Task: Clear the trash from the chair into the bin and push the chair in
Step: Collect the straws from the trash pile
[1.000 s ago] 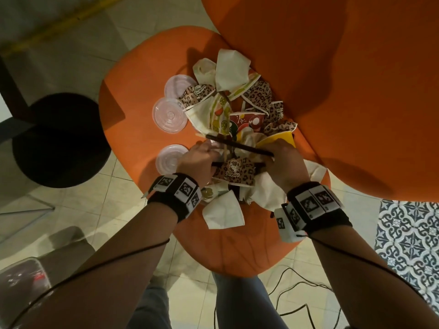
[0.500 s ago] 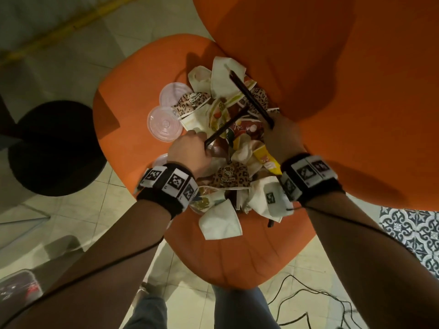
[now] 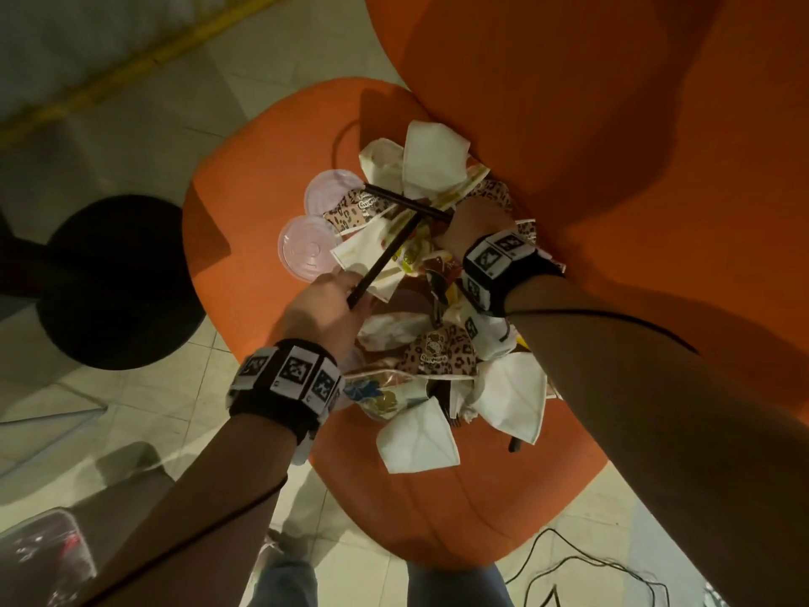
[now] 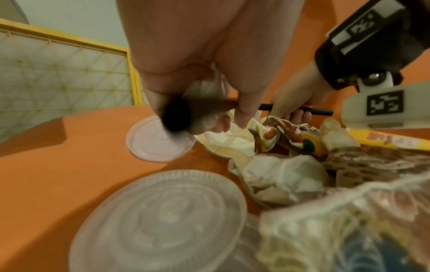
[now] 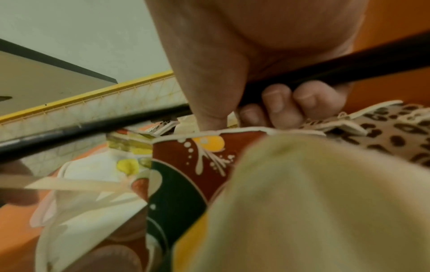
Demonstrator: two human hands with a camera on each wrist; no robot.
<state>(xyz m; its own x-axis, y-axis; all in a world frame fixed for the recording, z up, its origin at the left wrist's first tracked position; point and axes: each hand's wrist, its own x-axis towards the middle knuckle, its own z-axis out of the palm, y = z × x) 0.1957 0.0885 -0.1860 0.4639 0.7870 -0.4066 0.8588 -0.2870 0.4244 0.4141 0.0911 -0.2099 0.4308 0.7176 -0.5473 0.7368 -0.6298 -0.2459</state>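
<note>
An orange chair (image 3: 245, 221) carries a heap of trash: crumpled white napkins (image 3: 431, 162), leopard-print paper cups (image 3: 440, 350), colourful wrappers (image 5: 186, 165) and clear plastic lids (image 3: 306, 247). My left hand (image 3: 332, 300) grips a black straw (image 3: 385, 256) near its lower end, over the left side of the heap. My right hand (image 3: 473, 225) grips a second black straw (image 3: 407, 202) at the heap's far side; in the right wrist view the fingers (image 5: 279, 103) curl round that straw (image 5: 349, 68). The two straws cross above the cups. No bin is in view.
The chair's tall orange back (image 3: 613, 168) rises right of the heap. A black round table base (image 3: 118, 282) stands on the tiled floor to the left. Cables (image 3: 591, 576) lie on the floor at lower right. A yellow-framed mesh panel (image 4: 58, 73) stands behind the chair.
Both hands lifted a black straw from the near part of the heap and moved away from me over it. The right hand's straw swung from pointing up-left to lying across.
</note>
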